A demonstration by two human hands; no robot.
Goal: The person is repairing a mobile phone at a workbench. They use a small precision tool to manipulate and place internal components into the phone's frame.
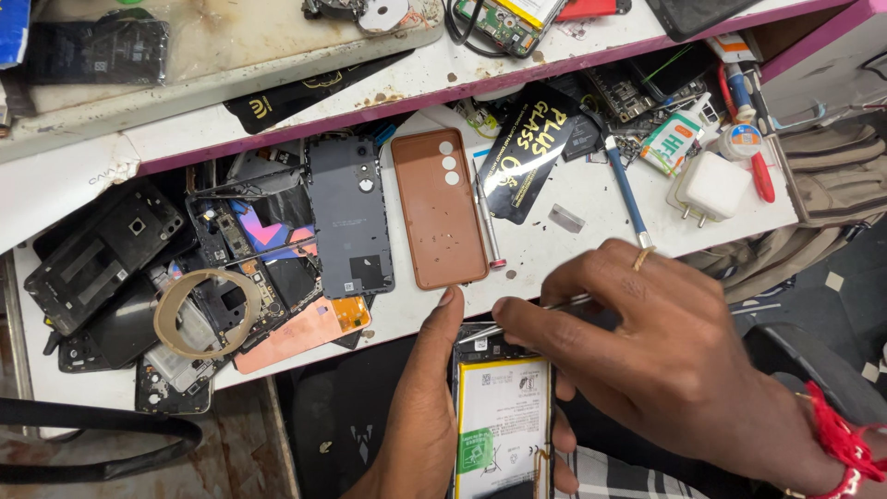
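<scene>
Two hands meet over one opened phone at the bottom middle of the view, below the near edge of the white bench. The phone lies with its long axis running straight away from the person, top end toward the bench, back cover off, its white battery filling most of the frame. The left hand grips the phone along its left side, thumb stretched up beside the upper corner, fingertips just showing past the right edge. The right hand comes in from the right and sits higher, above the phone's top right corner, fingers pinched narrow on thin metal tweezers. The tweezers lie nearly crosswise to the phone's long axis, tips pointing left and slightly down, at the top end above the battery; whether they touch the board there is too small to tell. So the right hand is nearer the phone's top end, while the left holds the body. Farther up the bench lie a brown back cover, a dark grey one, a tape roll and a white charger.
</scene>
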